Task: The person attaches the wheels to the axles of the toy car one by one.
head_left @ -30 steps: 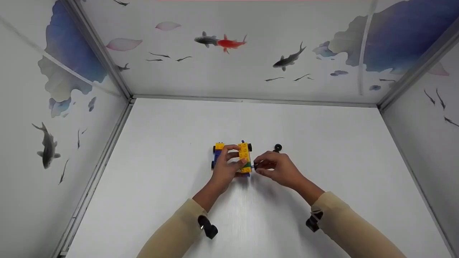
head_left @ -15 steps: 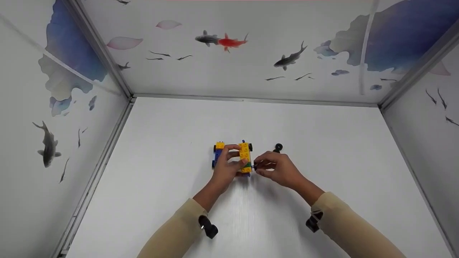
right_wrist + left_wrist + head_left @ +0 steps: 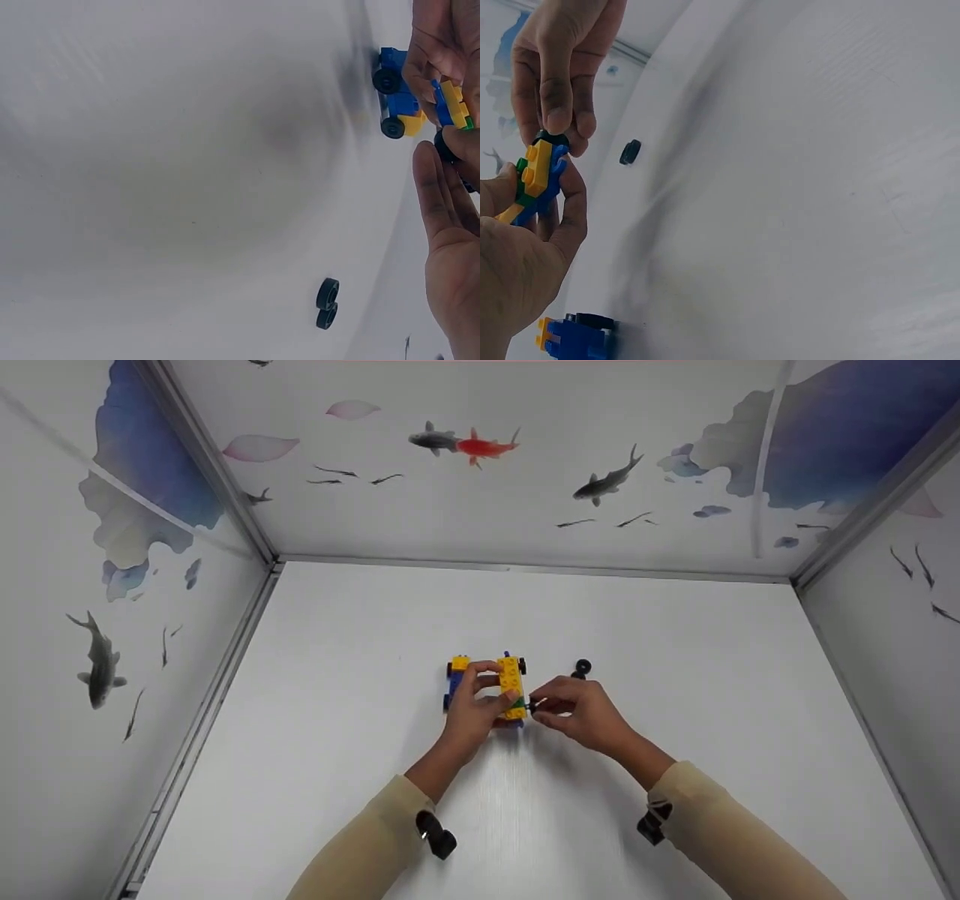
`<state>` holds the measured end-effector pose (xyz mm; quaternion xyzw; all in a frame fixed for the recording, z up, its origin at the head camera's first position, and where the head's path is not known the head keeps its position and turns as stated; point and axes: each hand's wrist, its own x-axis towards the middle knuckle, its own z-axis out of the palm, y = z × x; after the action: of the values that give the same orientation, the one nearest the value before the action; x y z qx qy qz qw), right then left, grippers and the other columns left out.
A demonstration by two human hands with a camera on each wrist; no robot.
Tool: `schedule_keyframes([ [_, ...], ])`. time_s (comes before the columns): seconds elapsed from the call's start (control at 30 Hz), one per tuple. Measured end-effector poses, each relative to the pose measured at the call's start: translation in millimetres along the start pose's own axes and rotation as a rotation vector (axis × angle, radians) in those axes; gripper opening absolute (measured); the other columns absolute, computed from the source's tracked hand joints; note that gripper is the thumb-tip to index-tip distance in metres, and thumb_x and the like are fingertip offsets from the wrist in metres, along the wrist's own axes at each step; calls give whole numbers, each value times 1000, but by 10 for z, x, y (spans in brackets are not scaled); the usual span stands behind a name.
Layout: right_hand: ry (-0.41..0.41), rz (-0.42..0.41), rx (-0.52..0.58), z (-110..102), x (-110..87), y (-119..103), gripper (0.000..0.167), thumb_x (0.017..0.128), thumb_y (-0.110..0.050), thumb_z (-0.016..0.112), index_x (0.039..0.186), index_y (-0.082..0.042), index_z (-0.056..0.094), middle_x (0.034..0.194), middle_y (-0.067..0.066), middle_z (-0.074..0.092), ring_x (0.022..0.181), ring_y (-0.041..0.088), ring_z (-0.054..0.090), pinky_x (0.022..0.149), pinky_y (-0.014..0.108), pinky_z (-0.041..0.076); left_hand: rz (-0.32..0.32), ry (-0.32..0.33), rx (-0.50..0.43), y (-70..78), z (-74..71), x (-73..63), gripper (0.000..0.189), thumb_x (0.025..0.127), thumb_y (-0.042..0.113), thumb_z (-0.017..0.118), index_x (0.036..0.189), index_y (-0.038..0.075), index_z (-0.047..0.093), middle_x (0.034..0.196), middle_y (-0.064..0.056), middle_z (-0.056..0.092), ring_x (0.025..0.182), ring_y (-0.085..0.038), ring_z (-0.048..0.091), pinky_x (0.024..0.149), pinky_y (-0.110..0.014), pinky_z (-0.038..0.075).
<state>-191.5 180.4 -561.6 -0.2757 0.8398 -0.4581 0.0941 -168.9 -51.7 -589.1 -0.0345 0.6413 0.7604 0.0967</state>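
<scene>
My left hand [image 3: 471,724] grips a toy car of yellow, blue and green building blocks [image 3: 511,679], raised on its side with its yellow studs showing. At the car's near right corner, my right hand [image 3: 589,716] pinches a small black wheel [image 3: 444,146] between thumb and fingertips. The wheel is against the blue side of the car in the right wrist view; whether it is seated cannot be seen. Another black wheel [image 3: 523,666] sits at the car's far corner. Fingers cover part of the blue underside.
A second blue and yellow block car [image 3: 401,101] with black wheels stands on the white table just left of the held one. Two loose black wheels [image 3: 328,292] lie together beyond my right hand. Printed panels [image 3: 480,510] wall the table at the back and sides.
Very little differs. Both hands keep their hold on the car and the wheel, with only a slight shift of the right hand and the car to the left.
</scene>
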Motion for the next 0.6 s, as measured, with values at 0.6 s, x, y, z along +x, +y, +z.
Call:
schedule_keyframes([
  [0.6,46,-98,-189,62,27,-76,26,97,-6,85,124,-7,84,113,6,76,98,20,79,88,42,69,48,56,19,6,30,-23,45,103,21,80,140,24,55,150,-12,57,107,-26,76,85,-37,70],
])
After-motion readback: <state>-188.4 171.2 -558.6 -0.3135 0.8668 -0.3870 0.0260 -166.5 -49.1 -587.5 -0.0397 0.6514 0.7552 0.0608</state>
